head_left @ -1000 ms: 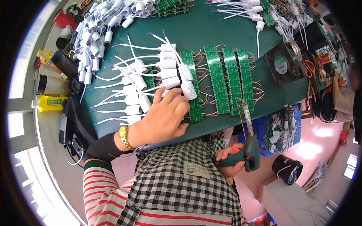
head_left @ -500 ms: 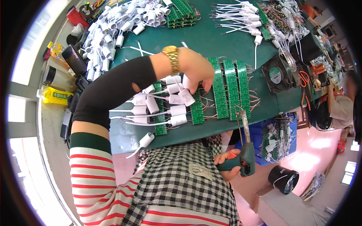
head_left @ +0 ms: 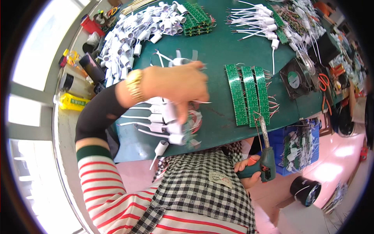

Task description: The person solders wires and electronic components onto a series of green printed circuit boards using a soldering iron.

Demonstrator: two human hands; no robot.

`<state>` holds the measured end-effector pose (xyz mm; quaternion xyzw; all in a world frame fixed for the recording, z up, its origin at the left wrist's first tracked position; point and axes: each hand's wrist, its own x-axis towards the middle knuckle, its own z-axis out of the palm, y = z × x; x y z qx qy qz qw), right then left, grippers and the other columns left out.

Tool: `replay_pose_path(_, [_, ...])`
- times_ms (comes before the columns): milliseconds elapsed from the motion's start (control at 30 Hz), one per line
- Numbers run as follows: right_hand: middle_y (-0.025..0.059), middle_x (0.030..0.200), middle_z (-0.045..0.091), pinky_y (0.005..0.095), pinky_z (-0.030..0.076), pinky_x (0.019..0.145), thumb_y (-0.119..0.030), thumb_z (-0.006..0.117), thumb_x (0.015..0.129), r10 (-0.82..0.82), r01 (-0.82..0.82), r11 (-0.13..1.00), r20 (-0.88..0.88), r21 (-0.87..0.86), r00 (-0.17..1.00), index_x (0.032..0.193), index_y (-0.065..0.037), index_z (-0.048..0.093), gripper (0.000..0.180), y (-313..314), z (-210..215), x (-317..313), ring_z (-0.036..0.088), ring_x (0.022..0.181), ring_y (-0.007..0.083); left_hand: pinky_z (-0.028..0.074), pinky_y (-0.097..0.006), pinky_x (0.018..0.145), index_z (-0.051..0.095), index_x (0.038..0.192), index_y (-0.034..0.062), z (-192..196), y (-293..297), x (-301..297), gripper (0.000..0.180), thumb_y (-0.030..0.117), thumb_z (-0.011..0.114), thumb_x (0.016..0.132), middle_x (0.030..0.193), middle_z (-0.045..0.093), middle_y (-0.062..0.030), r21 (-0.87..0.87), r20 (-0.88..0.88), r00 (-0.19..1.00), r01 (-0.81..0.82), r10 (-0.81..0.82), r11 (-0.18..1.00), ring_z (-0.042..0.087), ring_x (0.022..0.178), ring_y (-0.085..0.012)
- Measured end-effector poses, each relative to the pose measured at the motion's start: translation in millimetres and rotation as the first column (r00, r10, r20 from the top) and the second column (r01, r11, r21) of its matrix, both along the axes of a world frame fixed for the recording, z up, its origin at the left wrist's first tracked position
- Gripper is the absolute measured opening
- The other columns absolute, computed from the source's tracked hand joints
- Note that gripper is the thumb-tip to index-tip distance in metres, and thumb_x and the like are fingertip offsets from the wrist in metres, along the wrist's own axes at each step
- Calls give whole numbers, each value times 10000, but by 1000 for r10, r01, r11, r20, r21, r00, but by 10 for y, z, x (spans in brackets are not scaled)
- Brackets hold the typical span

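Observation:
My left hand (head_left: 171,85), with a gold watch at the wrist, is over a row of white lamp sockets (head_left: 156,117) with white cables. Its thumb points down beside the sockets, and motion smears the fingers, so what they grip cannot be made out. Under and beside it, a green circuit board strip (head_left: 193,143) with wires is blurred too. At the table's front edge my right hand (head_left: 245,171) is closed round the dark green handle of a soldering gun (head_left: 267,162). The gun's tip points up over three upright green circuit board strips (head_left: 249,93) with wires at their edges.
A heap of white sockets (head_left: 128,43) covers the far left, beside stacked green boards (head_left: 196,19). More cabled sockets (head_left: 263,27) lie far right. A black fan (head_left: 293,78) and orange-handled scissors (head_left: 323,82) sit at right. Below stands a blue crate (head_left: 278,152).
My left hand has moved left, away from the three board strips. The nearby sockets and blurred board strip have shifted left with it, widening the gap. My right hand keeps hold of the soldering gun.

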<state>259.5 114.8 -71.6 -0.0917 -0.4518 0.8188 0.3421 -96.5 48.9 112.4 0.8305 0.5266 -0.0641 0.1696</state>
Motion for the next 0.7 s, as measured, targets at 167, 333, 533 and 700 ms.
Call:
replay_pose_path(167, [75, 739, 498, 316, 455, 630, -602, 431, 894, -144, 149, 985, 62, -87, 988, 1242, -64, 328, 649, -43, -7, -53, 524, 596, 185, 334, -392, 755, 460, 600, 105, 992, -792, 88, 597, 673, 591, 474, 595, 469, 1, 86, -29, 988, -149, 152, 985, 465, 682, -246])
replay_pose_path(333, [69, 733, 494, 304, 438, 612, -611, 421, 890, -158, 161, 984, 43, -76, 986, 1235, -67, 343, 649, -14, 6, -175, 511, 590, 178, 349, -375, 742, 542, 688, 105, 1590, -1027, 230, 528, 589, 666, 519, 626, 479, -2, 6, -291, 918, -281, 271, 960, 483, 707, -244])
replay_pose_path(533, [65, 724, 489, 302, 434, 592, -630, 417, 881, -120, 123, 987, 37, -104, 992, 1230, -70, 356, 662, -114, 3, -240, 503, 573, 175, 425, -403, 755, 651, 1047, 148, 236, -309, -43, 575, 481, 767, 593, 817, 604, -49, -516, -235, 954, -285, 186, 808, 574, 883, -289])
replay_pose_path(700, [62, 716, 479, 287, 433, 558, -596, 398, 904, -264, 265, 964, 9, -32, 964, 1220, -43, 360, 638, -176, 8, -95, 488, 540, 174, 375, -415, 833, 648, 991, 107, -487, -133, -353, 621, 534, 780, 561, 1047, 576, -68, -296, 26, 1000, 5, 2, 955, 498, 1043, -264])
